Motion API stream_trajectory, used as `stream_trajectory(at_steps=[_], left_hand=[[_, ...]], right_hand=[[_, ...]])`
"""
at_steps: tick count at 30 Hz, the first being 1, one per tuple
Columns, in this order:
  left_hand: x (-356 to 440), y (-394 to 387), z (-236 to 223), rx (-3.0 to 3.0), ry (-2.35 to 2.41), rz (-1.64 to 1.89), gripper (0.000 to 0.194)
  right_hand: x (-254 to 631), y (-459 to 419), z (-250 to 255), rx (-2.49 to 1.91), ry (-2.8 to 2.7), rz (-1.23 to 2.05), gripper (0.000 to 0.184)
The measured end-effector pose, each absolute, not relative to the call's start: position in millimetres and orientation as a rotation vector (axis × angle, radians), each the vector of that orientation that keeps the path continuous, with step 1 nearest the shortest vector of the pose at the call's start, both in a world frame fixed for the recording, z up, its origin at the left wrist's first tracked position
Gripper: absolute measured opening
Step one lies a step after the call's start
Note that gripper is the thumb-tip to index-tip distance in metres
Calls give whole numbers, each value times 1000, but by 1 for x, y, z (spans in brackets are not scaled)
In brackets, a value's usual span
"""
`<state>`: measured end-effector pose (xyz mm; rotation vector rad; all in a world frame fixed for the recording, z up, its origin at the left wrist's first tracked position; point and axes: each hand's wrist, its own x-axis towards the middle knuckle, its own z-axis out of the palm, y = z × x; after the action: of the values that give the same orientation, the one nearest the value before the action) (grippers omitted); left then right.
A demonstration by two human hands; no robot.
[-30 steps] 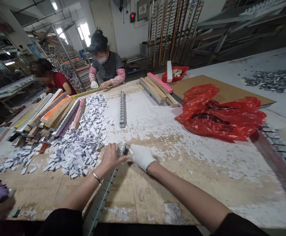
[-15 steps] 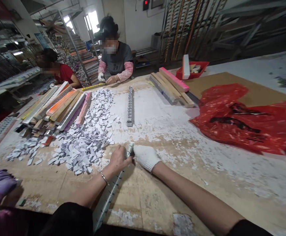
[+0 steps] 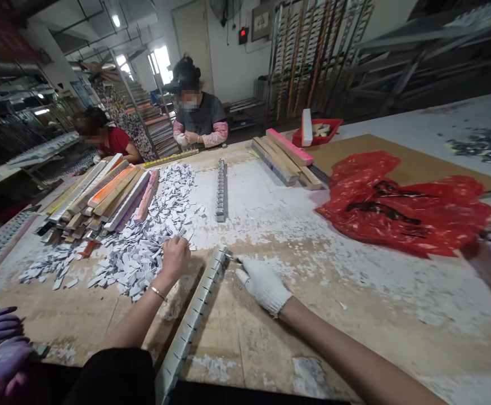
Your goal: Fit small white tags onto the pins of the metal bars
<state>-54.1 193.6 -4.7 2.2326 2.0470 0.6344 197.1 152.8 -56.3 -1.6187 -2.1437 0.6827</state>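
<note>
A long pale bar (image 3: 194, 315) with dark slits across it lies on the table, running from my body toward the middle. My bare left hand (image 3: 175, 257), with a bracelet at the wrist, is at the right edge of a heap of small white flat pieces (image 3: 138, 261). Its fingers are pinched, and a small white piece (image 3: 181, 232) shows at their tips. Right of the bar's far end is my right hand (image 3: 266, 284) in a white glove. Thumb and fingers come together there around something thin and small, too unclear to name.
A shorter metal-looking bar (image 3: 220, 191) lies farther ahead. Stacked wooden and coloured bars (image 3: 102, 197) stand left, more bars (image 3: 285, 157) at back right. A red plastic bag (image 3: 409, 208) lies right. Purple-gloved hands (image 3: 0, 343) of another person are at lower left; a co-worker (image 3: 201, 118) sits opposite.
My left hand has left the bar's far end and moved left to the white pieces. My right hand has drawn slightly right and down, off the bar's top.
</note>
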Motion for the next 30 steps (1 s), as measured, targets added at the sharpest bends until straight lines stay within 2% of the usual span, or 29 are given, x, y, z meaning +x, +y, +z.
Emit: stream_trajectory(at_steps=[3,6,8,11,15,21,23,26,30], left_hand=[[-25,155,4,1985,1724,860,13],[0,116,11,1553,1329,992,28],[6,99,13,1478,1284,956,31],[4,85,14,1640,1343,816,26],[-2,78,15,1770,1317,689,29],[4,73,17,1251,972,610,41],[8,72,16,1346,1063,663,36],[11,77,11,1798,1338,685,26],[5,102,-3,2072,1535,481,26]], right_hand=[[186,138,-43,-1375,-1950,781,38],[178,121,-28,-1271,-1927,951,33],[178,112,-20,-1294,-2043,961,27],[188,100,-11,-1340,-2256,801,22],[204,89,-4,-1318,-2396,720,23],[218,84,-1,-1048,-2313,1013,26],[216,85,-4,-1091,-2269,987,27],[206,92,-10,-1315,-2307,850,26],[192,117,-20,-1474,-2488,765,23]])
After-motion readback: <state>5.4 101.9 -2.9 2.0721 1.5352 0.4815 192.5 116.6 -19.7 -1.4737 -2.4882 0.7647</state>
